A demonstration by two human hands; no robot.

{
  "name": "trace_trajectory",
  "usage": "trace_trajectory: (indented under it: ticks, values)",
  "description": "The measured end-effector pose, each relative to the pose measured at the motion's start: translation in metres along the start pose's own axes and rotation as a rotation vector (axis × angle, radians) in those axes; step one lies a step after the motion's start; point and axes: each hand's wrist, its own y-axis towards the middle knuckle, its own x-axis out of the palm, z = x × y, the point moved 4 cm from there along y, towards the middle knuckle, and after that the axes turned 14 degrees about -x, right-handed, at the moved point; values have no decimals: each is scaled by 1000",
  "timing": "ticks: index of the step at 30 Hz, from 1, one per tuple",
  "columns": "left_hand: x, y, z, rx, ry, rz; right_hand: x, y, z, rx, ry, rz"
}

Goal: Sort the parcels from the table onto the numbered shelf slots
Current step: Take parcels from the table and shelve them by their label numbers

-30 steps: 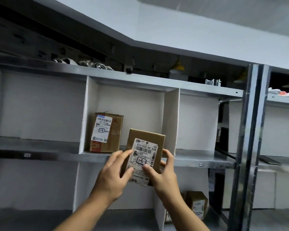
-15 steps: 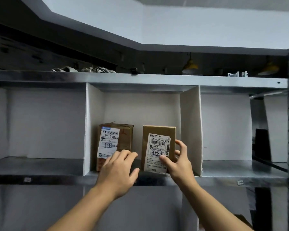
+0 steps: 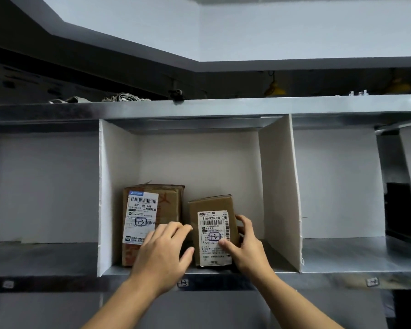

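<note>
Small parcel (image 3: pixel 214 210) standing near upright on shelf (image 3: pixel 342 255), directly above slot tag (image 3: pixel 182 283) marked 13. Label facing out, boxed handwritten 13 on it. Gripped by right hand (image 3: pixel 247 248): thumb pressed on label, fingers (image 3: pixel 246 224) curled round right side. Left hand (image 3: pixel 166 252) just above tag, relaxed and loosely spread, holding nothing; possibly brushing parcel's left edge, contact hidden. Larger parcel (image 3: pixel 152 224) up-left of tag, also marked 13, just beside smaller one.
</note>
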Motion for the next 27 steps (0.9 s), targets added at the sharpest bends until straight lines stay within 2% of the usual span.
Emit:
trace_trajectory:
  ticks: [10, 15, 18, 22, 27]
  values:
    - [2, -8, -4, -35, 17, -68, 3, -1, 7, 101, -40, 37]
    - [-10, -29, -8, -54, 19, -83, -11, -29, -13, 106, -162, 83]
    - [-16, -48, -2, -45, 20, -119, -17, -70, -31, -20, -323, 58]
    - [-19, -84, 12, -12, 20, -169, -31, -134, -54, -163, -701, -38]
    - [-10, -140, 46, 61, -7, -284, -68, -222, -70, -137, -1011, -211]
